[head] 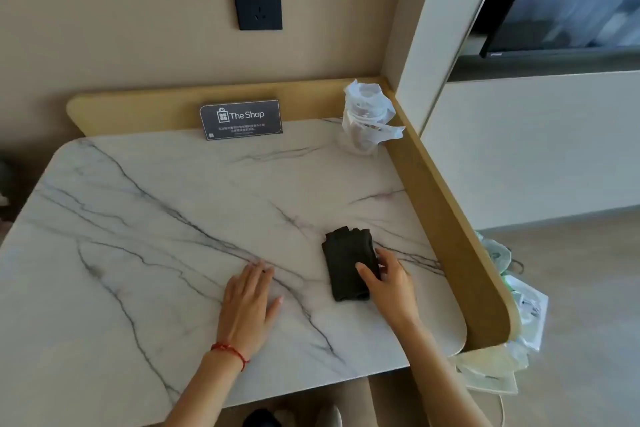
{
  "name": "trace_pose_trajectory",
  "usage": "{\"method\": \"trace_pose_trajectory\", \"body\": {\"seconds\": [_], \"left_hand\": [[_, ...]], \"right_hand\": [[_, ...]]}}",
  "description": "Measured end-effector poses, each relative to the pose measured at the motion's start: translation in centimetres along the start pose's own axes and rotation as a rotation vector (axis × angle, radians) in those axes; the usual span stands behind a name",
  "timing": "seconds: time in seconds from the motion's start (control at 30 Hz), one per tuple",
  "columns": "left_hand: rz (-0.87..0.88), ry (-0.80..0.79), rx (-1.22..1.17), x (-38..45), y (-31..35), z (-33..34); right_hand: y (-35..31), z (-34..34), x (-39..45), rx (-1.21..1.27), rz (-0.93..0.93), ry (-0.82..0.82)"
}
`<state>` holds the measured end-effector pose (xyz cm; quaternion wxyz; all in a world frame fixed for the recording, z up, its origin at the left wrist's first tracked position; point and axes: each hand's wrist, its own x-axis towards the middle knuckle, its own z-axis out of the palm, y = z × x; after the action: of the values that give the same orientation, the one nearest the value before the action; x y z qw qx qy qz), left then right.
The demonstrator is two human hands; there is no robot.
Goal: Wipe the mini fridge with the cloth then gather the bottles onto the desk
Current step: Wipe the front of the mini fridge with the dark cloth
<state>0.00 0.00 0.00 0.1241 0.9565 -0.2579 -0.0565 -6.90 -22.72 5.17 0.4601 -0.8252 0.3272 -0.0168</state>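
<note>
A folded dark cloth (pixel 346 260) lies on the white marble desk (pixel 156 218), right of centre. My right hand (pixel 389 282) rests on the cloth's right edge, thumb on top of it and fingers curled at its side. My left hand (pixel 247 302) lies flat on the marble, palm down and fingers together, a hand's width left of the cloth. A red string bracelet sits on that wrist. No fridge and no bottles are in view.
A dark "The Shop" sign (pixel 240 119) leans on the wooden back rim (pixel 138 104). A glass wrapped in white plastic (pixel 367 118) stands in the back right corner. A wooden side wall (pixel 450 218) borders the right; plastic bags (pixel 519 315) lie beyond it.
</note>
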Motion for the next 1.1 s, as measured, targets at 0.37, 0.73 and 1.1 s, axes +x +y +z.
{"method": "trace_pose_trajectory", "body": {"seconds": [0.37,0.73,1.1], "left_hand": [[-0.014,0.033,-0.016,-0.3,-0.5,0.7],[-0.021,-0.011,-0.034,-0.3,-0.4,0.1],[0.123,0.009,-0.028,-2.8,-1.4,0.6]], "right_hand": [[-2.4,1.5,2.7,-0.055,0.265,-0.056],[-2.5,1.5,1.2,0.107,0.264,-0.032],[-1.2,1.9,-4.2,0.451,0.323,-0.020]]}}
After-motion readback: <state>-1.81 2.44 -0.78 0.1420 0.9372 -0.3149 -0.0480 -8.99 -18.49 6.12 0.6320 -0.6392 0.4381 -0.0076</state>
